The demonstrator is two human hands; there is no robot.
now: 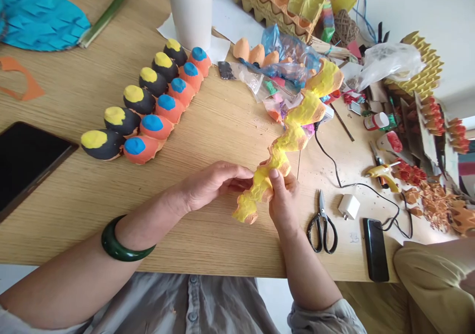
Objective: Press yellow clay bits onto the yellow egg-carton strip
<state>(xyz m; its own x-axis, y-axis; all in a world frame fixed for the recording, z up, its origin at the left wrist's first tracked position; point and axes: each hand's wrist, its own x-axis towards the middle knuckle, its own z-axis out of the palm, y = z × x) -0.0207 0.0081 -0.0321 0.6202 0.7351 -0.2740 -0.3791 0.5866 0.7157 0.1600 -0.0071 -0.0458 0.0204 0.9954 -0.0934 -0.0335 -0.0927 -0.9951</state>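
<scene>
A strip of egg carton cups (293, 133), yellow on the side facing me and orange along its edges, slants up and away over the table. My right hand (284, 200) grips its near part, thumb on top and fingers underneath. On the strip's other side is my left hand (218, 183), its fingertips at the edge and partly hidden behind it; what they pinch, I cannot make out. To the left stands a painted egg carton piece (159, 119) with two rows of bumps, black with yellow tops and orange with blue tops.
Scissors (322, 225), a white charger (349, 206) and a phone (375, 250) lie at right, near a seated person's leg (430, 274). A glue gun (382, 170) lies beyond. At the back are a white vase (191, 12) and egg trays (274, 2). A tablet (33, 161) lies left.
</scene>
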